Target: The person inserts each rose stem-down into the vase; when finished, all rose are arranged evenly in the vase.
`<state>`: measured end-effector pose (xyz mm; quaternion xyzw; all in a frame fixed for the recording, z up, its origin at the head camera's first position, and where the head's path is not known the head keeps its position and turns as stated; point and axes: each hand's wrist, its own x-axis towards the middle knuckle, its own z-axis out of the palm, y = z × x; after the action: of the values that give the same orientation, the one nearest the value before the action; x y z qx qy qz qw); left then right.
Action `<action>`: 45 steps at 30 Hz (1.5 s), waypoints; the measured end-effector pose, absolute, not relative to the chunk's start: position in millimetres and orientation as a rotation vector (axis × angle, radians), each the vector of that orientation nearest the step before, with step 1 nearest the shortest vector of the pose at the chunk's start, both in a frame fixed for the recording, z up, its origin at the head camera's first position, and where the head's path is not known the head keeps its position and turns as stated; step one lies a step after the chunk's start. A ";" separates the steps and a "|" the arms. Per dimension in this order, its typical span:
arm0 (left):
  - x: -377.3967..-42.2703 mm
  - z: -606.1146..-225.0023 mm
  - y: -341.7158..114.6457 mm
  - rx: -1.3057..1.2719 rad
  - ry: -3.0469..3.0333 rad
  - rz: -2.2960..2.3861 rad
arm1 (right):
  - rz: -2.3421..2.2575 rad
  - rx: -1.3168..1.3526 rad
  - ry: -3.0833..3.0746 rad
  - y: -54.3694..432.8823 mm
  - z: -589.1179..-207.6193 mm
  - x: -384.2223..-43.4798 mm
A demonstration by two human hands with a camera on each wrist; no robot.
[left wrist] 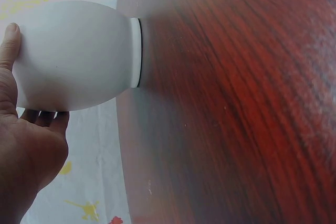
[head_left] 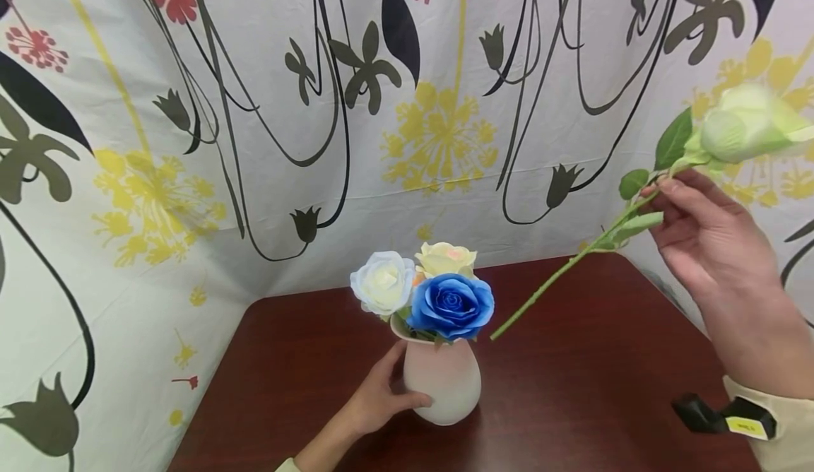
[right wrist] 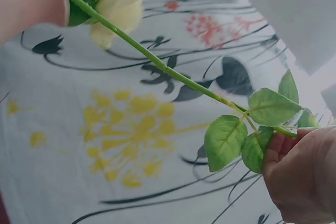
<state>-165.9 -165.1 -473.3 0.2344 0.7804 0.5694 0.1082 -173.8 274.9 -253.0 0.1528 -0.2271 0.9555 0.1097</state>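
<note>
A white vase (head_left: 443,381) stands upright on the table, holding a white rose (head_left: 383,282), a blue rose (head_left: 453,305) and a cream rose (head_left: 445,258). My left hand (head_left: 384,396) grips the vase's left side, thumb across its front; in the left wrist view the fingertips wrap around behind it. Up at the right, my right hand (head_left: 715,235) pinches the stem of a pale green rose (head_left: 740,126) just below its bloom. Its long green stem (right wrist: 157,62) slants down left, the cut end to the right of the blue rose, apart from the vase.
The dark red wooden table (head_left: 572,387) extends around the vase. Behind it and at the left hangs a white cloth (head_left: 267,196) printed with flowers and leaves. A black band with a yellow label (head_left: 749,426) sits on the right wrist.
</note>
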 end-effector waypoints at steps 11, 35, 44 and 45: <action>-166.4 -473.0 -164.5 0.710 2.305 1.672 | 2.705 0.510 -0.553 241.1 -229.7 -174.4; -165.2 -474.4 -165.2 0.697 2.315 1.666 | 2.264 1.380 -1.035 169.1 -288.0 -186.1; -166.4 -476.6 -165.2 0.728 2.309 1.680 | 1.794 1.242 -1.670 164.1 -313.7 -183.5; -166.4 -476.4 -165.0 0.729 2.309 1.682 | 1.734 1.285 -1.686 162.8 -316.2 -184.9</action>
<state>-166.4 -165.0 -476.4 0.2463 0.7795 0.5678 0.0967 -184.9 162.8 -316.2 0.4597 -0.6031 0.6203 0.2003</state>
